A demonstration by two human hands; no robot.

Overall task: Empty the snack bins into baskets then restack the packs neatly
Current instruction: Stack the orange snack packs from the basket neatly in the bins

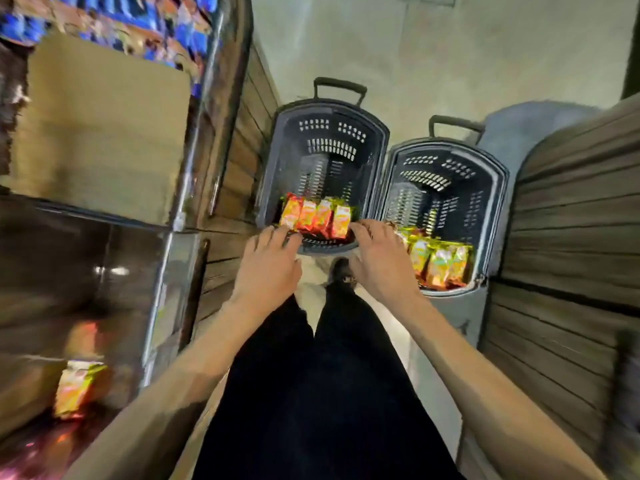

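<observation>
Left hand (270, 261) and right hand (377, 258), spread and empty, flank the orange-red foil snack packs (317, 218) at the near end of the dark grey slotted plastic basket (329, 106) — best to press inward evenly, keeping the row square.

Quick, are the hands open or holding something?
Left hand: open, over the left grey plastic basket's near rim.
Right hand: open, holding nothing.

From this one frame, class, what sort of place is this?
Probably a shop aisle: snack packs sit in the left basket and right basket, beside metal shelving holding blue packaged goods.
</observation>
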